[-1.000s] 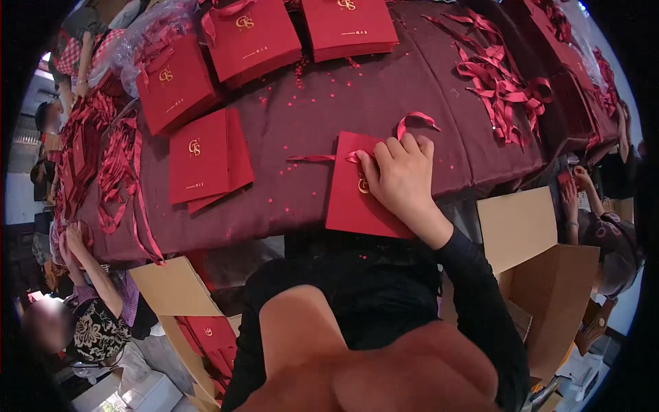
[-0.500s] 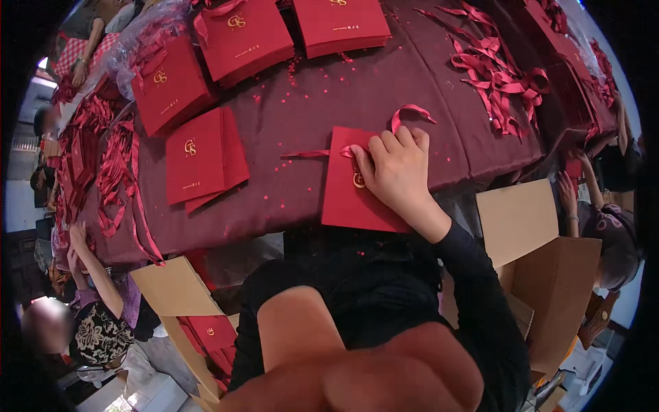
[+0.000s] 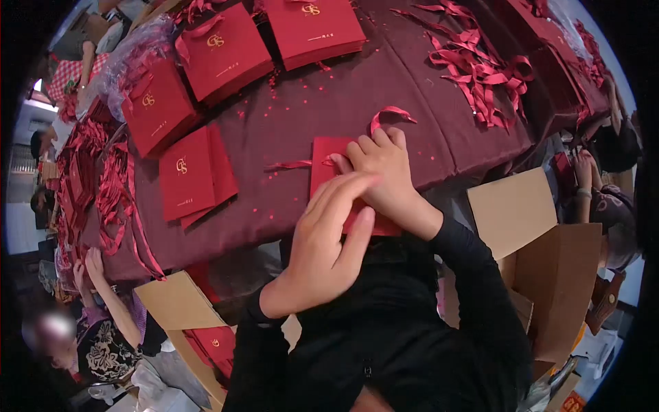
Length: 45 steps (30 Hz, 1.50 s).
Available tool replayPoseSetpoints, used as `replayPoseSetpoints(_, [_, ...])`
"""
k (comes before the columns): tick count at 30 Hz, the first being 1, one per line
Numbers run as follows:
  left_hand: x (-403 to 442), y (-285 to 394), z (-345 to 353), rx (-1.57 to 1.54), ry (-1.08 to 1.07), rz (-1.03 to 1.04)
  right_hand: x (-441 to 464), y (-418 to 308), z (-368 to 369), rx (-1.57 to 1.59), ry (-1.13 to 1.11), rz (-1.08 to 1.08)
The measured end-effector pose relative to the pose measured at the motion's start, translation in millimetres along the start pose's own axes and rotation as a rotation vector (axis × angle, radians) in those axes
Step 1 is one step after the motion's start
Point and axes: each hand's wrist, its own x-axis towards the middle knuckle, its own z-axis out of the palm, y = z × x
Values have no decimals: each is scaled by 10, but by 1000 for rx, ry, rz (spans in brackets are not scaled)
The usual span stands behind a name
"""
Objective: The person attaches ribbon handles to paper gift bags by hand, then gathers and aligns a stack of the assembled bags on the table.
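A flat red paper bag (image 3: 331, 146) lies near the table's front edge, mostly covered by my hands. My right hand (image 3: 381, 165) rests on it with fingers curled and thumb pressed in, gripping a red ribbon (image 3: 291, 165). One ribbon end sticks out to the left of the bag; another strip curls up beyond my knuckles. My left hand (image 3: 326, 244) is raised over the bag's lower part, fingers stretched and thumb apart, holding nothing. Its fingertips overlap my right hand in view; whether they touch, I cannot tell.
Stacks of red bags (image 3: 223, 51) with gold lettering stand at the back left. Loose ribbons (image 3: 480, 69) lie at the right, more at the left (image 3: 117, 199). Open cardboard boxes (image 3: 559, 288) flank me. Other people's hands (image 3: 93, 264) are at the table's left end.
My left hand has come up from below, out of sight before, to over the bag. My right hand stays at the same spot on the bag. The whole view has shifted slightly.
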Motion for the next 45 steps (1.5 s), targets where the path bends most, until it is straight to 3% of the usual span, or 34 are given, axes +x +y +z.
replayPoseSetpoints(2, [-120, -505, 308, 650, 92, -44, 3, 19, -10, -18, -32, -13])
replayPoseSetpoints(5, [-204, -720, 419, 854, 64, -53, 86, 80, -126, 41, -99, -44])
replayPoseSetpoints(10, [-207, -783, 410, 867, 87, -39, 293, 595, -985, 199, -584, -205])
replayPoseSetpoints(14, [-210, -821, 417, 854, 113, -13, 327, 894, -1323, 486, -804, -162])
replayPoseSetpoints(16, [-218, -826, 413, 833, 113, -2, 318, 959, -1318, 935, -1110, -121])
replayPoseSetpoints(19, [-237, -797, 429, 817, 176, 1, 217, 700, -960, 1616, -1230, -224])
replayPoseSetpoints(20, [-230, -782, 429, 817, 247, 2, 23, 615, -761, 1948, -1219, -44])
replayPoseSetpoints(22, [-311, -708, 425, 901, 483, -62, -126, 319, -515, 2200, -705, -19])
replayPoseSetpoints(23, [-365, -745, 386, 915, 515, -88, -206, 207, -362, 2300, -522, 116])
replayPoseSetpoints(25, [-492, -781, 313, 851, 448, -177, -245, 162, -325, 2248, -411, 667])
replayPoseSetpoints(26, [-524, -799, 298, 784, 391, -257, -262, 134, -304, 2163, -354, 659])
replayPoseSetpoints(29, [-513, -794, 301, 758, 426, -224, -285, 64, -335, 1954, -366, 634])
replayPoseSetpoints(37, [-416, -694, 296, 762, 540, -148, -304, 25, -290, 2092, -260, 834])
replayPoseSetpoints(40, [-429, -649, 251, 610, 522, -151, -297, -2, -310, 2176, -104, 1011])
replayPoseSetpoints(42, [-447, -636, 230, 118, 484, -409, -263, -29, -323, 2217, -80, 1021])
replayPoseSetpoints(43, [-467, -662, 211, 118, 483, -409, -254, -29, -323, 2256, -54, 1030])
replayPoseSetpoints(44, [-499, -712, 174, -103, 458, -446, -259, -6, -316, 2255, -53, 1030])
replayPoseSetpoints(45, [-518, -746, 136, -325, 429, -480, -273, 38, -303, 2451, -52, 938])
